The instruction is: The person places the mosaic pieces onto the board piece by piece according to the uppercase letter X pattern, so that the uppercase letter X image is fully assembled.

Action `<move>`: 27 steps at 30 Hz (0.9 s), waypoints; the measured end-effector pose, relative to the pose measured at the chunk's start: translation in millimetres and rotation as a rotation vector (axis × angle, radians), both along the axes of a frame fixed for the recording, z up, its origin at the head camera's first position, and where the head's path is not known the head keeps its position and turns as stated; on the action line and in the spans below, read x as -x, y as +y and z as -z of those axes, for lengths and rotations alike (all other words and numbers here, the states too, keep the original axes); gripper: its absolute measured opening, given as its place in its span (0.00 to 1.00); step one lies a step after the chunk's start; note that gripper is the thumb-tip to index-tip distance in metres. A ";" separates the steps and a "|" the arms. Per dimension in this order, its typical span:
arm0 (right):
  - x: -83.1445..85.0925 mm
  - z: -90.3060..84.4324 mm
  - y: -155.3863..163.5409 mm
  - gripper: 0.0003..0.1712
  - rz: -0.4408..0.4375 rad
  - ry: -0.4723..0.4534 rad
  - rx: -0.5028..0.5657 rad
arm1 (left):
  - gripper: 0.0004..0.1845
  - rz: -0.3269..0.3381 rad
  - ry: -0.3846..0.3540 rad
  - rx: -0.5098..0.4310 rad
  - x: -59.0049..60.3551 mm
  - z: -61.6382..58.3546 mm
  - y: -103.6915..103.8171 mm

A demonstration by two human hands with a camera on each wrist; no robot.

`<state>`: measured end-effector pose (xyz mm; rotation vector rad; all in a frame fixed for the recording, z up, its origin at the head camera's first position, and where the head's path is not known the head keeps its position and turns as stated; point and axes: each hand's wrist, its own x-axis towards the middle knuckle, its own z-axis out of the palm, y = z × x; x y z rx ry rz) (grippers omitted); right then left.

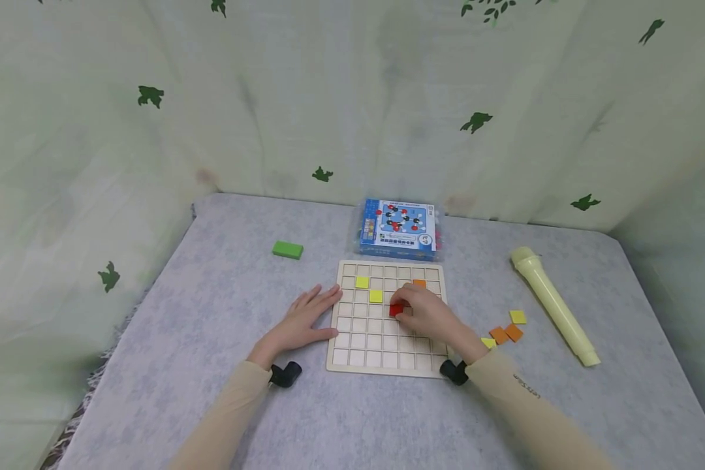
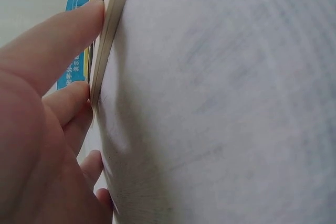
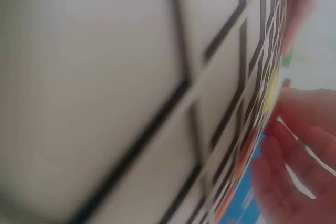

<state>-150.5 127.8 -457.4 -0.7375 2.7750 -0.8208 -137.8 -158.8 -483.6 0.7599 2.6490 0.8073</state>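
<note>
A wooden grid board [image 1: 357, 358] with square cells lies on the cloth-covered table. My right hand [image 1: 429, 316] is over its right half and pinches a red square tile [image 1: 396, 310] close to the cells. In the right wrist view the tile is mostly hidden behind the fingers [image 3: 286, 166]. Two yellow tiles [image 1: 376, 296] sit in cells left of that hand, and an orange tile [image 1: 419, 284] shows just beyond it. My left hand [image 1: 298, 321] lies spread at the board's left side; in the left wrist view, thumb and fingertips [image 2: 79, 94] meet the board edge [image 2: 107, 40].
Behind the board lies a blue molecule-picture box [image 1: 405, 225] in clear wrap. A green block [image 1: 288, 249] is at the back left. Loose orange tiles [image 1: 498, 335] and yellow tiles [image 1: 517, 316] lie right of the board, near a long cream microphone-shaped tube [image 1: 555, 303].
</note>
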 end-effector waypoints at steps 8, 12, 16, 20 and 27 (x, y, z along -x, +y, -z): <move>4.9 2.7 -17.0 0.11 -0.015 0.011 -0.124 | 0.40 -0.004 -0.005 0.009 1.1 -0.4 1.3; 0.6 -0.1 -8.4 0.11 0.023 -0.025 -0.038 | 0.40 -0.003 -0.003 0.005 0.9 -0.2 1.8; -6.1 -4.5 18.9 0.10 0.067 -0.044 0.081 | 0.40 -0.001 0.001 -0.001 0.4 -0.3 2.0; -16.8 -6.6 61.0 0.10 0.124 -0.039 0.134 | 0.40 0.000 0.011 -0.009 -0.2 -1.3 2.1; -40.5 4.3 136.6 0.11 0.245 0.004 0.120 | 0.40 -0.005 0.007 -0.002 -0.1 -1.0 1.2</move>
